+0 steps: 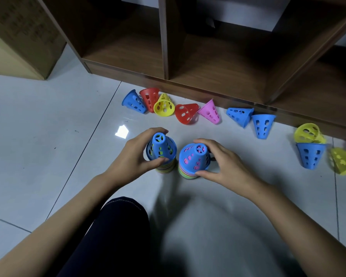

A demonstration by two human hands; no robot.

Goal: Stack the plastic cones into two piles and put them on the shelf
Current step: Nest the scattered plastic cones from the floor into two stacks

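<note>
While the grip of our left hand (135,156) wraps the left pile (161,149) and that of our right hand (226,159) the right pile (194,159), loose cones (209,113) across mid-frame lie unstacked, the shelf (218,76) unfilled.

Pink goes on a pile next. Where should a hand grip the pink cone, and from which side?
Probably pinch the pink cone by its narrow tip from above: it seems to lie on its side, tip toward the shelf, rim facing away.

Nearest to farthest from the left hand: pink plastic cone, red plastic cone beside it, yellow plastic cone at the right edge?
1. Red plastic cone, ahead of the left hand.
2. Pink plastic cone, right of the red.
3. Yellow plastic cone, far right edge.
</note>
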